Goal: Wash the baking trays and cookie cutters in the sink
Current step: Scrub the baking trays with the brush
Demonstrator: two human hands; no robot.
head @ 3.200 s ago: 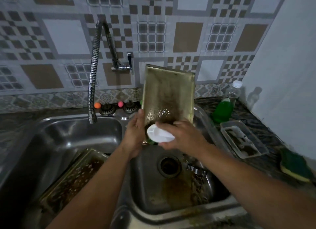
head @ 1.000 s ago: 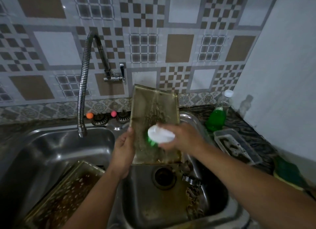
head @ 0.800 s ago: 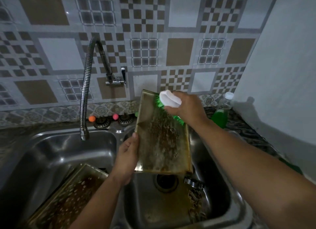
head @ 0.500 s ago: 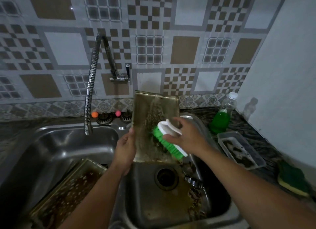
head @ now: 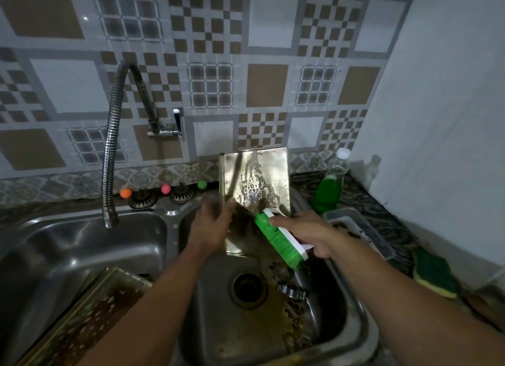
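Observation:
A dirty metal baking tray (head: 257, 179) stands almost upright over the right sink bowl (head: 358, 311), streaked with brown grime and suds. My left hand (head: 211, 227) grips its left edge. My right hand (head: 306, 230) holds a white scrub brush with green bristles (head: 278, 241) against the tray's lower right part. A second greasy tray (head: 82, 319) leans in the left bowl. Metal cookie cutters (head: 292, 292) lie on the right bowl's floor beside the drain (head: 247, 287).
A flexible chrome tap (head: 110, 168) hangs over the left bowl. On the right counter stand a bottle of green dish soap (head: 329, 186), a clear plastic container (head: 360, 233) and a green-yellow sponge (head: 434, 275). Sink strainers with coloured knobs (head: 161, 192) sit behind the bowls.
The brush swept up to the tray's top edge, then back down to its lower right part. My left hand slid higher along the left edge, and the tray stands more upright.

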